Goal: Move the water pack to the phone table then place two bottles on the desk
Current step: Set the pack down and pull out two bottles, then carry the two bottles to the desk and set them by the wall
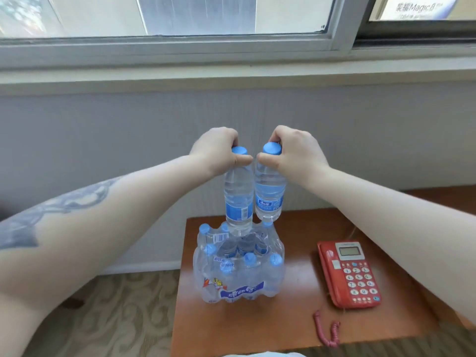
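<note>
Both hands up: left hand [215,150] clamps one bottle [238,199] by its neck, right hand [296,150] grips another bottle [269,194], both above the pack [239,269] near the counter's [296,318] left edge, phone [350,274] right.

"Magic8" on sign [418,7] outside window; digits on red phone [349,273] keys

The reddish-brown wooden table [296,318] has a smooth, faintly glossy finish. The clear, shiny plastic-wrapped water pack [238,269] crinkles. The red plastic telephone [350,274] looks glossy. The patterned beige carpet [116,318] looks matt and soft.
</note>
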